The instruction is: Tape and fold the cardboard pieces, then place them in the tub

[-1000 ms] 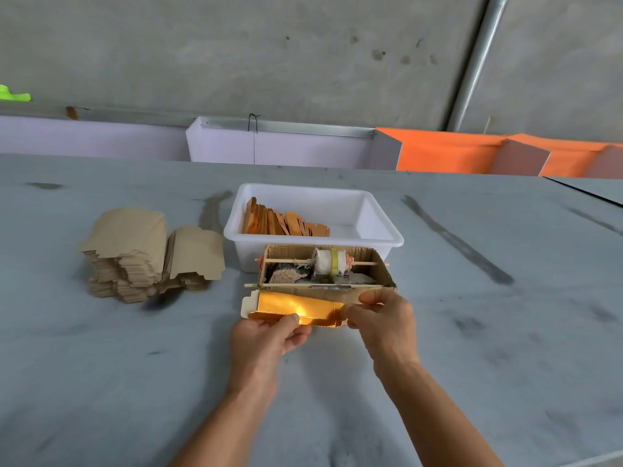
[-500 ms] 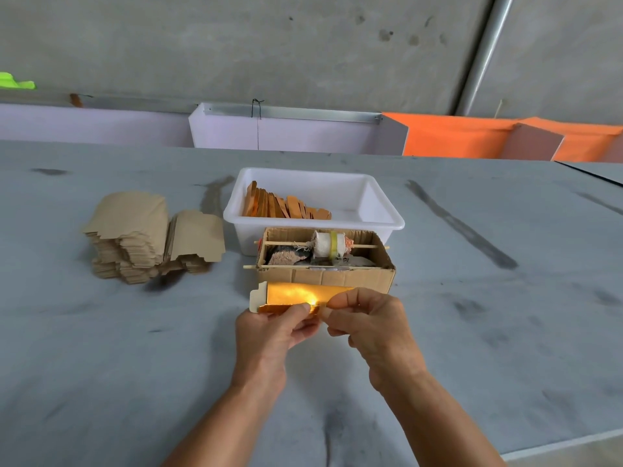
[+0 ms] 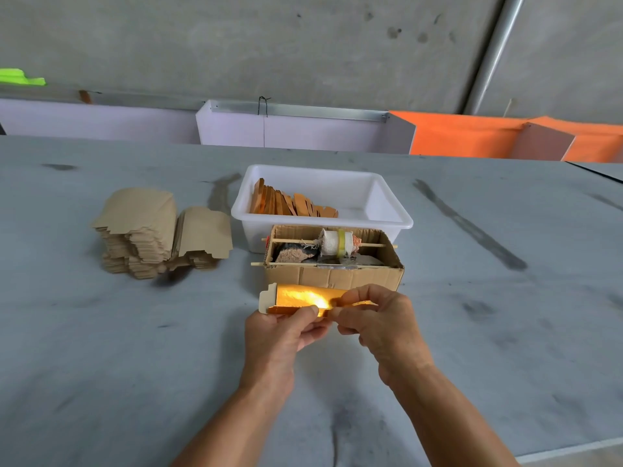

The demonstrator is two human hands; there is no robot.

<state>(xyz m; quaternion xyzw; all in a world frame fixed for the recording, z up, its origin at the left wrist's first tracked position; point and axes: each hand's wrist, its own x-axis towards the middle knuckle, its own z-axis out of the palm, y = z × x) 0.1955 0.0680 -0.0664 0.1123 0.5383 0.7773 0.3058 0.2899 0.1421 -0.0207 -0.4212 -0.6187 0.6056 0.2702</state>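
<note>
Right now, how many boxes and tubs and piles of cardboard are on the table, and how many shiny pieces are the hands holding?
White tub: 1
Brown cardboard box: 1
Stacks of plain flat cardboard: 1
Shiny gold pieces held by the left hand and right hand: 1
Total: 4

A: What moved since a second ago?
B: The right hand (image 3: 377, 318) slid left along the gold cardboard piece (image 3: 300, 298), from the end under the cardboard box's (image 3: 333, 278) right part to the middle.
A: And the other one?
B: The left hand (image 3: 283, 332) now nearly meets it, fingertips close together below the box.
</note>
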